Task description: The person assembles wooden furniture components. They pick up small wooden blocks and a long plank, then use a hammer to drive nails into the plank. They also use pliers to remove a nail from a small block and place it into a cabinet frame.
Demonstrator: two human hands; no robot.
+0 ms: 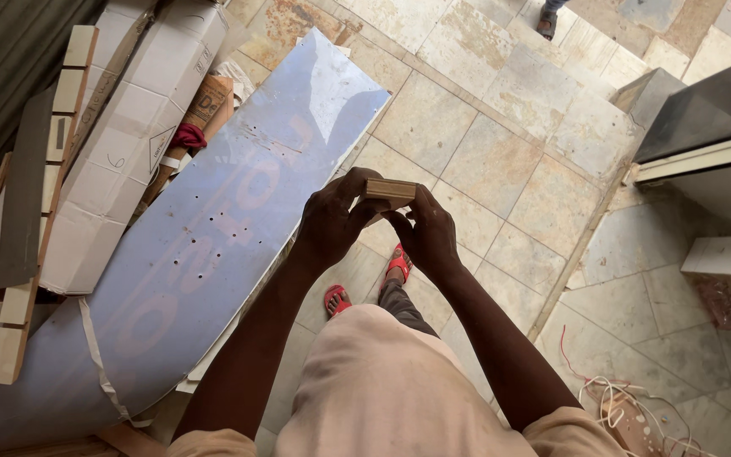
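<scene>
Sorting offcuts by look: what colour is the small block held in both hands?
Light tan wood block, with a layered edge; the head view shows it.

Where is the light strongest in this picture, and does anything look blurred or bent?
Head view: sunlight glares off the long pale-blue curved sheet; the small tan wooden block and both hands, left hand and right hand, look sharp; straight tile lines bow toward the edges.
</scene>
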